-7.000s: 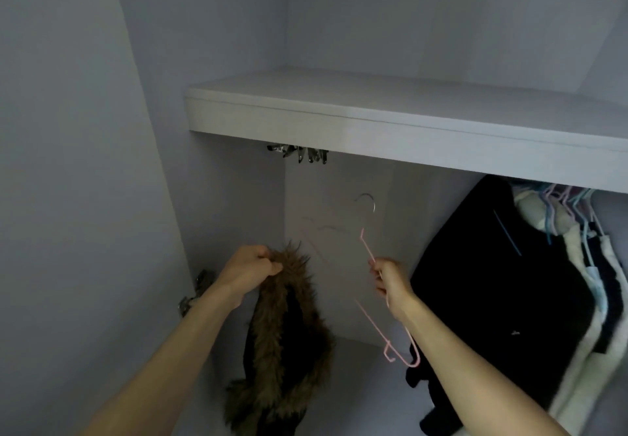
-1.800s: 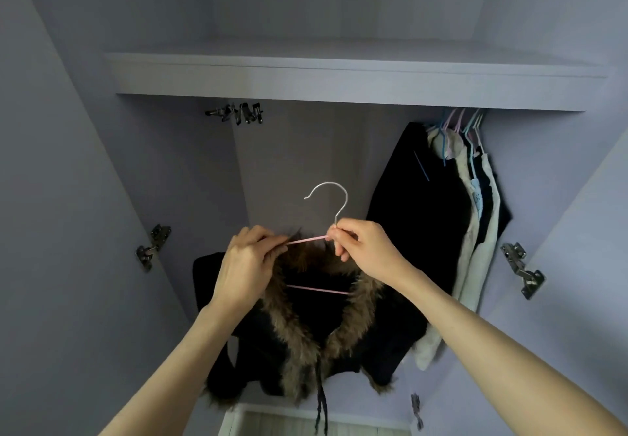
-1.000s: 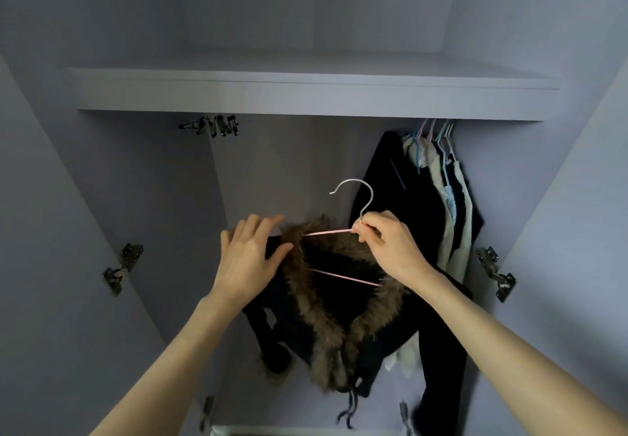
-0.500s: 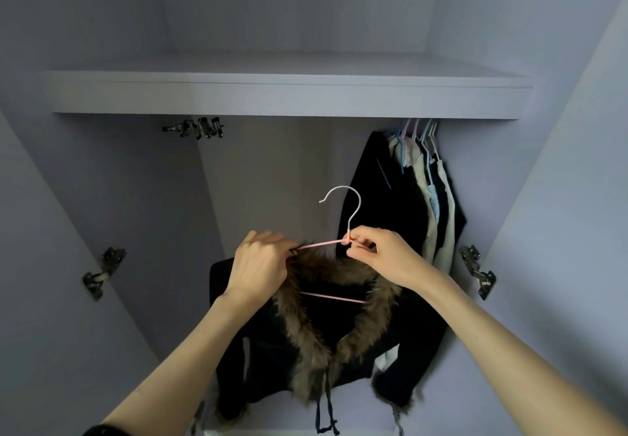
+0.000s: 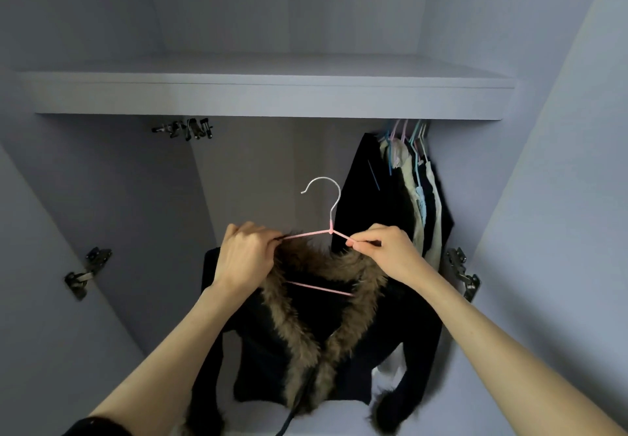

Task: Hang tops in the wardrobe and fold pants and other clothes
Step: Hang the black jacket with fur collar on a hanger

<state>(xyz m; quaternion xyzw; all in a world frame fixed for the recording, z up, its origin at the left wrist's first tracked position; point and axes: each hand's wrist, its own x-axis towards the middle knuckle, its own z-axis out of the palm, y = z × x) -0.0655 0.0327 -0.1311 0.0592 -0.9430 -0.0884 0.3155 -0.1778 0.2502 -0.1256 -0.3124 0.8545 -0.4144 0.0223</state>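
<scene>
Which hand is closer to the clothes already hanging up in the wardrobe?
Right. The right hand pinches the pink hanger just beside the hanging clothes; the left hand grips the far end.

the right hand [image 5: 390, 252] has slid from the hanger [image 5: 317, 235] neck onto its right arm.

No legible txt, labels, brands or nos. anywhere in wardrobe view.

Bare forearms; perhaps a dark sleeve [image 5: 98, 427] at left elbow
</scene>
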